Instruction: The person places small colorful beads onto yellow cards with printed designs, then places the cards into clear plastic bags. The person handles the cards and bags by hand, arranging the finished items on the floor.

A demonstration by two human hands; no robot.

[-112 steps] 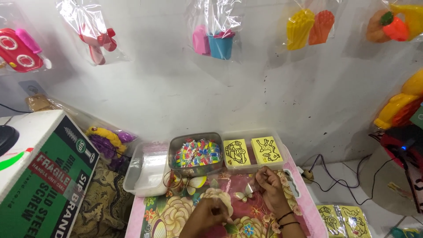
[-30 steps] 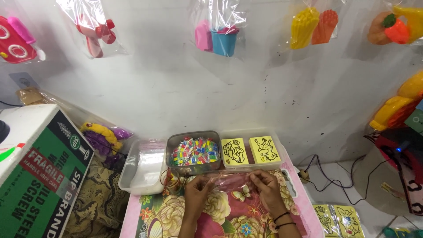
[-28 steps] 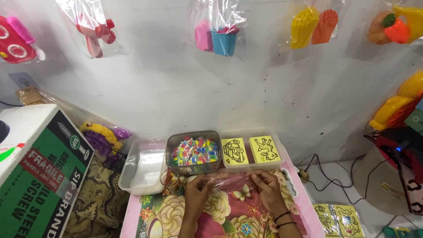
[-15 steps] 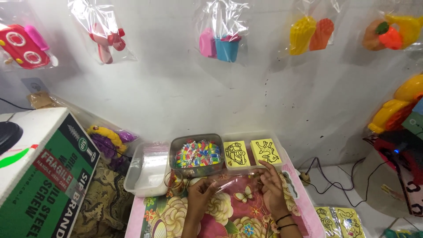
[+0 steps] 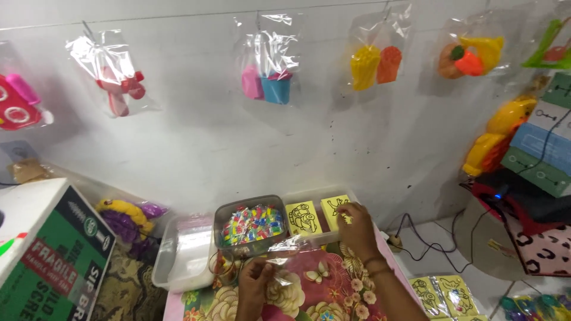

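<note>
You have a bright, evenly lit scene; soft light falls from above and in front, so the white wall reads clean with only faint grey shadows behind the hanging plastic bags. Those bags throw white glare streaks across their creases. The wide lens bends the wall's top line and stretches things at the edges. Your right hand looks slightly smeared by motion, and the left hand sits soft near the bottom edge.
</note>
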